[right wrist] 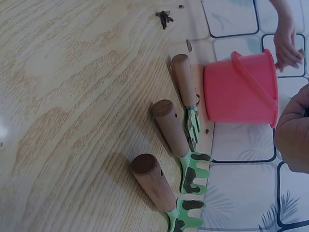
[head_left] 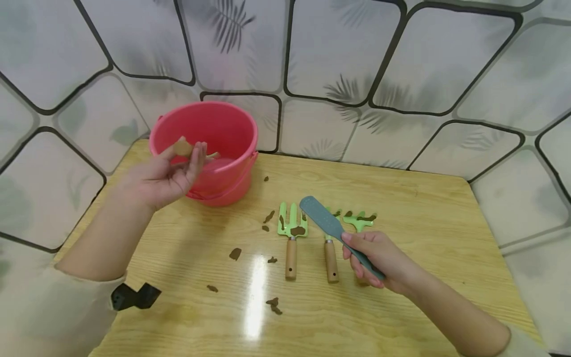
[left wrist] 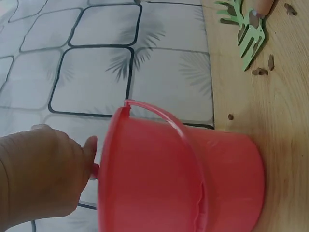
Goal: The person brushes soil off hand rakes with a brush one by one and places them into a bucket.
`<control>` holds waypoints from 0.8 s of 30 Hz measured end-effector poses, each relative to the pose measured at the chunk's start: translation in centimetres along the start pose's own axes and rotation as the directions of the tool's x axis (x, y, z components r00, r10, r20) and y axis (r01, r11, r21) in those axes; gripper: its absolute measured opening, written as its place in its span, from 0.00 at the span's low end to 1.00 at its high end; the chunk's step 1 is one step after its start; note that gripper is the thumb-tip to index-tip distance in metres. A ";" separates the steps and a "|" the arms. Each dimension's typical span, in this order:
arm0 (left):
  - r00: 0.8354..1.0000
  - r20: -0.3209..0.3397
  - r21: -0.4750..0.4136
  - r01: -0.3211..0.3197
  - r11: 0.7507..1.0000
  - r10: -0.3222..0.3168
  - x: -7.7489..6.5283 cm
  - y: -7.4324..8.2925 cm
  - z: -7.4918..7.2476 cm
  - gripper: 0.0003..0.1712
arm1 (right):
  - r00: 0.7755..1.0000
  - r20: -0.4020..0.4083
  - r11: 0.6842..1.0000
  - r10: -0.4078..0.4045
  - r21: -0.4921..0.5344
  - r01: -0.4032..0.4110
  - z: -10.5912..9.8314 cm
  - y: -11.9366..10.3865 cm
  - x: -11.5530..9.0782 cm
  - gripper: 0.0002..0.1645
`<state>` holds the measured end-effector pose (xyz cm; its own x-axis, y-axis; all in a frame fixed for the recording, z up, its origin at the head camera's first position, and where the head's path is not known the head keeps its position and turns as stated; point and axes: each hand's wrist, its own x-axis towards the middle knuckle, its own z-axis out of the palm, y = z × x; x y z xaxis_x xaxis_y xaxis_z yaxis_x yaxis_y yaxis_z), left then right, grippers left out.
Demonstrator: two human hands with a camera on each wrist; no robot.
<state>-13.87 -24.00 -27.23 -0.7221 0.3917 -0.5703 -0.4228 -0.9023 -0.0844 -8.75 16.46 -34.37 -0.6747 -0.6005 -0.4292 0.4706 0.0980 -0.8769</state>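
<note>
Over the pink bucket (head_left: pixel 223 193), at its rim in the head view, my left hand (head_left: pixel 167 178) pinches a small tan piece (head_left: pixel 182 147). I cannot tell what that piece is. My right hand (head_left: pixel 372 258) grips a grey-blue spatula (head_left: pixel 323 218), its flat blade pointing up and left. Below the blade lie green-headed garden tools with wooden handles: a hand fork (head_left: pixel 291 238), a middle tool (head_left: pixel 331 260) partly covered by the spatula, and a small rake (head_left: pixel 359 220). Brown smears mark their heads. The right wrist view shows all three wooden handles.
Brown bits (head_left: pixel 235 254) are scattered over the wooden table (head_left: pixel 187 317), mostly left of the tools. A wall with a tile and leaf pattern (head_left: pixel 330 64) stands right behind the table's back edge. The bucket's handle (left wrist: pixel 186 140) hangs down its side.
</note>
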 end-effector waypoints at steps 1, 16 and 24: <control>1.000 -0.004 -0.025 0.012 1.000 -0.012 0.3 -0.1 0.0 0.45 | 1.000 0.003 1.000 -0.002 0.003 0.002 0.0 0.1 0.0 0.21; 1.000 0.027 0.209 -0.017 0.978 0.012 0.0 -3.9 -0.9 0.20 | 1.000 -0.012 1.000 0.004 0.014 -0.003 -0.3 0.3 0.4 0.22; 0.990 0.079 0.663 0.038 0.748 -0.120 0.6 -8.5 -4.9 0.10 | 1.000 -0.029 1.000 -0.001 0.023 0.002 -0.5 0.1 0.4 0.22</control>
<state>-8.00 -16.94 -30.84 -0.7072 0.5103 -0.4894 -0.7063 -0.5406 0.4570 -9.29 16.68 -34.70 -0.6916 -0.5774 -0.4340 0.4822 0.0783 -0.8725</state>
